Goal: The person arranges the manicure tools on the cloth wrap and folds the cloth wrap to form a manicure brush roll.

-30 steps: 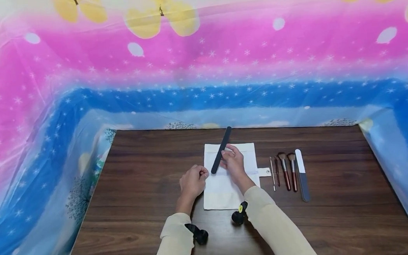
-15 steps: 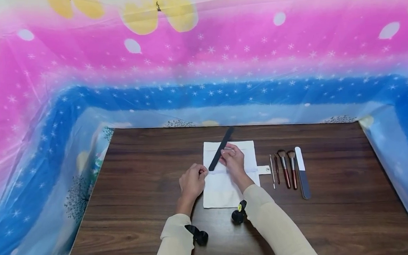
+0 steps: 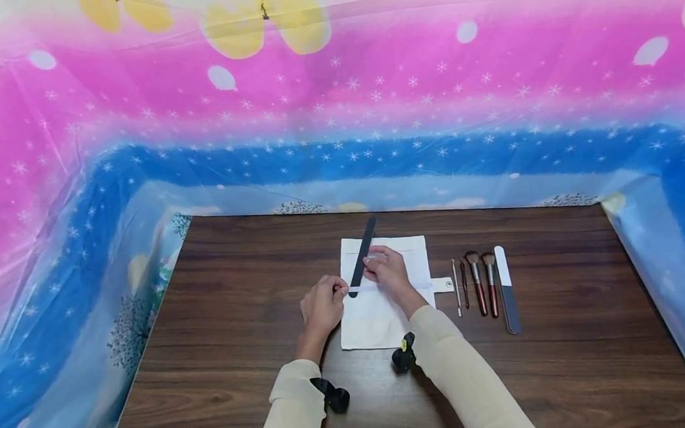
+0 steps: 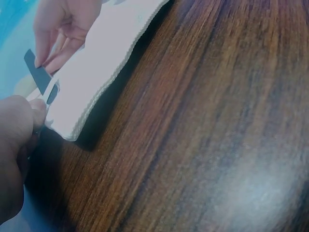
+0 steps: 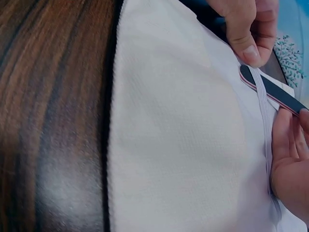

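A white fabric pouch [image 3: 373, 327] lies spread flat on the wooden table, a thin white elastic band [image 5: 263, 108] running across its middle. At the pouch's left edge my left hand [image 3: 323, 307] pinches the band between thumb and forefinger, lifting it a little. My right hand [image 3: 390, 270] holds a black nail file [image 3: 363, 255] by its middle, over the pouch. The near rounded end of the file passes under the band, close to the left fingertips, as the right wrist view shows. Its far end sticks out past the pouch's top edge.
Right of the pouch, beyond its snap strap [image 3: 443, 285], lie a slim metal tool [image 3: 457, 289], a thin brown tool [image 3: 465, 285], two makeup brushes [image 3: 477, 284] and a white-and-grey nail file [image 3: 507, 289]. Patterned cloth [image 3: 339, 162] hangs along the table's back and sides.
The black nail file has shifted left and toward me, turned slightly more upright, and its near end has slid under the band. My left hand has stayed in place.
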{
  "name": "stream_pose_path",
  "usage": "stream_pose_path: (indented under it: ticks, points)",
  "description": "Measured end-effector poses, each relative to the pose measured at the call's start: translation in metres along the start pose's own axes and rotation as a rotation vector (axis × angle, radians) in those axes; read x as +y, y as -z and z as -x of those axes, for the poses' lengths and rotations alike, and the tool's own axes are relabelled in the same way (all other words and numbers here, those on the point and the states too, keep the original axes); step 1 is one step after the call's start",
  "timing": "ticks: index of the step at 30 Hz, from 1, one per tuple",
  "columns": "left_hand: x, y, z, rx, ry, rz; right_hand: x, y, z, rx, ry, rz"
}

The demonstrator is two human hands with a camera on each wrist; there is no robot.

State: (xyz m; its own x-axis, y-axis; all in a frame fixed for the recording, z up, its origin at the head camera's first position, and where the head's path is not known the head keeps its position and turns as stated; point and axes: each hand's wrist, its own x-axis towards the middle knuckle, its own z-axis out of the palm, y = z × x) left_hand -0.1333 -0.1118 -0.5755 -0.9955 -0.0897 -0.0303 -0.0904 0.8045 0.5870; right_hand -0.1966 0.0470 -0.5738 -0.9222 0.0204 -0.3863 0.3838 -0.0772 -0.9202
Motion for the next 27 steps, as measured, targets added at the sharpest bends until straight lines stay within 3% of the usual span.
stream_pose_path:
  ticks: [20, 27]
  points:
    - [0.0011, -0.0037, 0.0005, 0.027, 0.03, 0.019, -0.0049, 0.0081, -0.0033, -0.252, -0.016, 0.284]
    - [0.0019, -0.0046, 0.0011, 0.021, 0.034, 0.014, -0.0062, 0.0074, -0.0052, -0.282, -0.033, 0.307]
